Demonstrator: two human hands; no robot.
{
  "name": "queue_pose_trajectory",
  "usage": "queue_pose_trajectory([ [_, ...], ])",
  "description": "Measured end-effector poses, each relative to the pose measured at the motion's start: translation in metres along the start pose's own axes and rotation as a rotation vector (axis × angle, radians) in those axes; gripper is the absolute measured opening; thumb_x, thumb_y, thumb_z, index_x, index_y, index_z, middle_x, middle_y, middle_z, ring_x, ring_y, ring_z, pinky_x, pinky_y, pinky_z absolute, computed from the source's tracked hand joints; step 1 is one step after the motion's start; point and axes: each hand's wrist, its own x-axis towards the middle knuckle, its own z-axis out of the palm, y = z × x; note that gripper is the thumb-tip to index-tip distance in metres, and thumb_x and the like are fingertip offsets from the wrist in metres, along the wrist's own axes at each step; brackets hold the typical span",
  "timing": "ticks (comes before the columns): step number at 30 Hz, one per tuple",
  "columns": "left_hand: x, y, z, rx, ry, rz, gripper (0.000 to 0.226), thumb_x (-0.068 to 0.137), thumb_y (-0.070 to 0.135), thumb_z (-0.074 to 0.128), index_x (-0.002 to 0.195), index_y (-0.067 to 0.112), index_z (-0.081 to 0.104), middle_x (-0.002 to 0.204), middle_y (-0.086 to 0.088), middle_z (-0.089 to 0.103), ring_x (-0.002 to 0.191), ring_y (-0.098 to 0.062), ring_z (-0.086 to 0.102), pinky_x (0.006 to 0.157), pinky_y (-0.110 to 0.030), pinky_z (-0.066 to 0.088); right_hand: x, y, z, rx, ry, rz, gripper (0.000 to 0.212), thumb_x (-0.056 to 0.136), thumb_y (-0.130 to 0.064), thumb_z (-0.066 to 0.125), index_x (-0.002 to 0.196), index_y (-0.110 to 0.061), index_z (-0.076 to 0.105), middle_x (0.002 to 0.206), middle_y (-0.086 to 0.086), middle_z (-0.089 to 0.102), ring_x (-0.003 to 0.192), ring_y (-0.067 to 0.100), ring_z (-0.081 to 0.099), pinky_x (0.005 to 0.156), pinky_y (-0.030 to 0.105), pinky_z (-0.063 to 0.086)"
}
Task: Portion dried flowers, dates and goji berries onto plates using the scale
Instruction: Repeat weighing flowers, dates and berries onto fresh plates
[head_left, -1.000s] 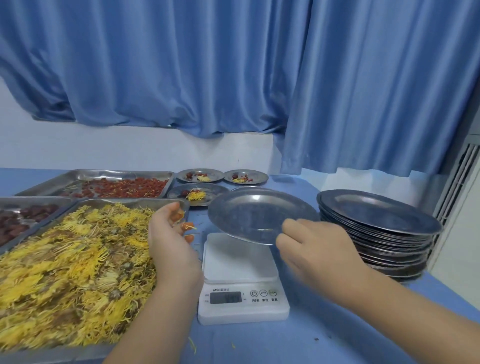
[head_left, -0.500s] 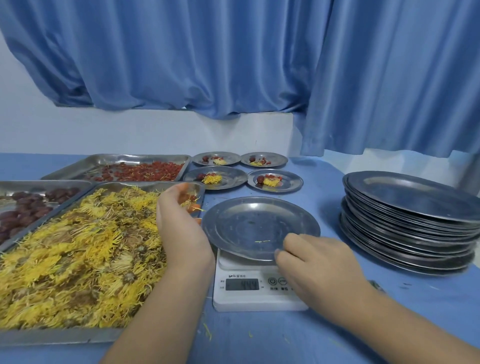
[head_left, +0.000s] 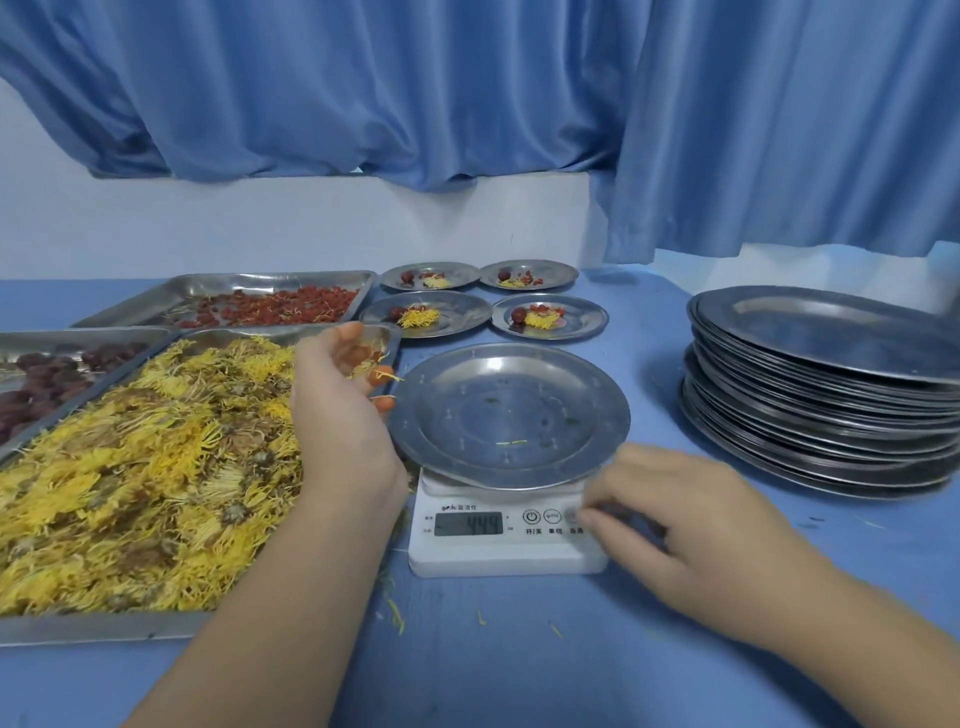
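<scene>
A white digital scale (head_left: 506, 551) is set on the blue tabletop (head_left: 519, 665), and an empty round steel plate (head_left: 467, 384) is carried on its platform. "444" is read on the grey display. A small brand mark above the display and the Chinese labels under the three round buttons are too small and blurred to be made out.

The left hand (head_left: 337, 405) is held just beside the plate's left rim, its fingers (head_left: 382, 374) curled round a small tuft of dried yellow flowers (head_left: 366, 366). The right hand (head_left: 696, 530) is smeared by motion. Its fingers are loosely bent with nothing held, and the tips are placed at the scale's rightmost button, though contact cannot be told.

A large steel tray (head_left: 104, 626) heaped with the same flowers is placed left of the scale and is partly hidden by the left forearm. Behind it, red goji berries (head_left: 275, 306) are spread in a second tray, and dark dates (head_left: 47, 371) in a third tray are cut off by the left edge. Four small portioned plates (head_left: 587, 325) are ranged behind the scale. A stack of steel plates (head_left: 821, 415) at the right is clipped by the frame.
</scene>
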Motion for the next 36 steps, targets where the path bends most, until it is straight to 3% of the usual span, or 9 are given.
queue_pose_trajectory([
  [3,0.0,0.002,0.0,-0.032,-0.047,-0.002,0.023,0.094,0.032,0.043,0.089,0.022,0.064,0.077,0.009,0.06,0.063,-0.009,0.052,0.058,-0.025,0.038,-0.003,0.014,-0.007,0.083,-0.151,0.124,0.02,0.084,-0.051,0.053,0.09,-0.033,0.061,0.065,-0.012,0.057,0.065,0.007,0.052,0.059,0.028,0.046],
  [6,0.0,0.003,0.0,-0.068,-0.11,0.016,0.027,0.096,0.031,0.041,0.085,0.019,0.062,0.066,0.007,0.056,0.053,-0.008,0.047,0.048,-0.022,0.031,-0.004,0.016,-0.006,0.115,-0.167,0.093,0.026,0.082,-0.056,0.048,0.095,-0.037,0.06,0.068,-0.014,0.059,0.066,0.006,0.053,0.056,0.026,0.044],
  [12,-0.001,-0.001,0.0,-0.01,-0.239,0.086,0.025,0.09,0.029,0.044,0.077,0.018,0.062,0.056,0.009,0.053,0.049,-0.007,0.045,0.044,-0.02,0.032,-0.007,0.013,-0.001,0.123,-0.324,0.123,0.031,0.082,-0.057,0.052,0.109,-0.044,0.048,0.078,-0.018,0.058,0.065,0.003,0.053,0.052,0.017,0.039],
  [21,-0.003,-0.002,0.004,0.077,-0.283,0.073,0.02,0.069,0.032,0.052,0.077,0.017,0.063,0.054,0.008,0.053,0.05,-0.01,0.042,0.042,-0.02,0.033,-0.005,0.01,-0.002,0.141,-0.376,0.172,0.029,0.081,-0.056,0.053,0.108,-0.049,0.043,0.078,-0.017,0.057,0.062,0.005,0.052,0.05,0.019,0.04],
  [28,-0.003,-0.003,0.002,0.141,-0.263,0.134,0.014,0.082,0.024,0.052,0.076,0.02,0.064,0.061,0.007,0.055,0.052,-0.009,0.044,0.045,-0.021,0.035,-0.005,0.003,0.0,0.122,-0.34,0.213,0.034,0.075,-0.064,0.048,0.101,-0.043,0.046,0.072,-0.018,0.057,0.059,0.009,0.051,0.053,0.031,0.046],
  [32,-0.005,-0.003,0.002,0.159,-0.252,0.144,0.014,0.082,0.024,0.053,0.074,0.021,0.064,0.061,0.007,0.054,0.053,-0.009,0.045,0.048,-0.023,0.037,0.001,-0.007,0.003,-0.058,-0.338,0.196,0.048,0.071,-0.074,0.032,0.097,-0.035,0.041,0.085,-0.038,0.047,0.057,0.009,0.049,0.054,0.033,0.047],
  [34,-0.006,-0.003,0.002,0.181,-0.247,0.146,0.017,0.085,0.022,0.053,0.073,0.023,0.065,0.06,0.007,0.055,0.054,-0.01,0.047,0.051,-0.024,0.038,0.003,-0.012,0.004,-0.083,-0.322,0.182,0.043,0.072,-0.072,0.032,0.089,-0.032,0.039,0.085,-0.042,0.045,0.057,0.008,0.048,0.053,0.031,0.043],
  [36,-0.006,-0.003,0.002,0.183,-0.246,0.144,0.02,0.086,0.022,0.053,0.072,0.025,0.067,0.06,0.008,0.055,0.056,-0.01,0.048,0.053,-0.025,0.039,0.001,-0.012,0.003,-0.027,-0.302,0.215,0.036,0.073,-0.068,0.039,0.088,-0.035,0.042,0.078,-0.036,0.051,0.056,0.009,0.048,0.052,0.029,0.042],
])
